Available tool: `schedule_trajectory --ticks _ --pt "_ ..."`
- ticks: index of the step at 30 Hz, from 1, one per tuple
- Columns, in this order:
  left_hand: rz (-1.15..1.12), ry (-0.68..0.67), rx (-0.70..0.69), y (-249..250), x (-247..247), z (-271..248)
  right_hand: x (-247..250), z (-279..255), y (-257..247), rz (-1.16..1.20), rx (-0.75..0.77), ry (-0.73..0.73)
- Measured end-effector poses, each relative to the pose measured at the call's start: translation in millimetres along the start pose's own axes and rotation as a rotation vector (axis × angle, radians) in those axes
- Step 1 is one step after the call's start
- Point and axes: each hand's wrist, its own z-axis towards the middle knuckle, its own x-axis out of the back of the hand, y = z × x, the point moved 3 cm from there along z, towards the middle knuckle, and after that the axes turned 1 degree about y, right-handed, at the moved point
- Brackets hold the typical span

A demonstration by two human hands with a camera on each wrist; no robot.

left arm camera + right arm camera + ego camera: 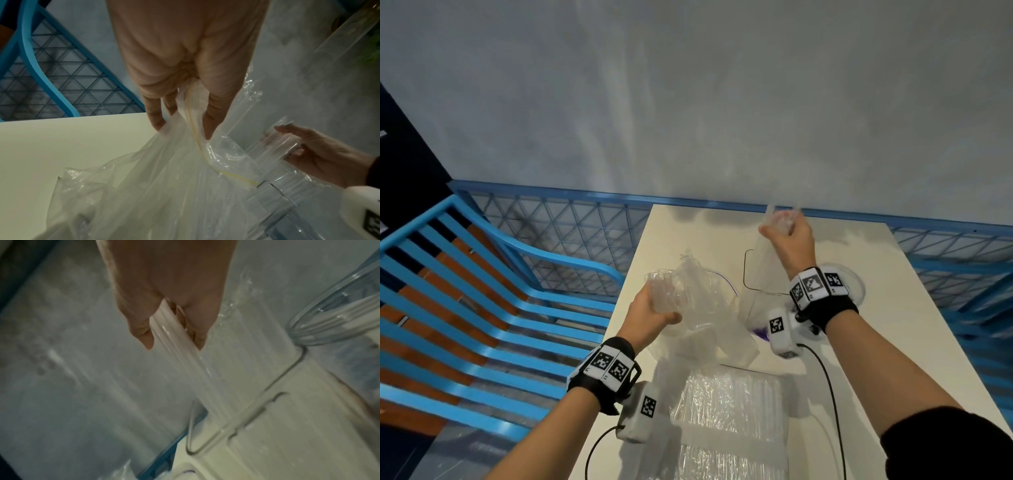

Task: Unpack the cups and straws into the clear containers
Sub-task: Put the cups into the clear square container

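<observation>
My left hand [654, 308] [182, 131] grips the bunched neck of a crumpled clear plastic bag [695, 294] [164, 186] with a yellow strip, held above the white table [688, 233]. My right hand [786, 226] [174, 344] [292, 142] holds the top of a tall stack of clear ribbed cups [765, 260] [195, 369] [273, 154]. The stack slants down into a clear square container [744, 270] [283, 374] with a dark rim. A wrapped pack of clear straws [729, 428] lies at the near edge.
A round clear container [856, 284] [329, 324] sits right of the square one, with something purple [760, 334] beside my right wrist. A blue slatted bench [482, 308] stands left of the table. A blue mesh fence [568, 222] and a grey wall lie behind.
</observation>
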Motion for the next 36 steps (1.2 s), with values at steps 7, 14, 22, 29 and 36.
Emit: schedule_trajectory --ticks 7,14,22,29,36 --pt "-0.006 0.006 0.020 -2 1 -3 -15 17 -11 -0.300 0.360 -0.189" --pt "0.001 -0.012 0.016 2 1 -2 -29 17 -3 -0.815 0.423 -0.341" --pt "0.020 -0.023 0.012 2 0 1 -38 -1 -42 -0.962 0.505 -0.229" --pt "0.097 -0.038 -0.117 8 3 -4 -83 -63 -5 -0.406 0.034 -0.801" --pt "0.106 0.038 -0.121 3 4 -8 -89 -84 42 -0.334 -0.013 -0.723"
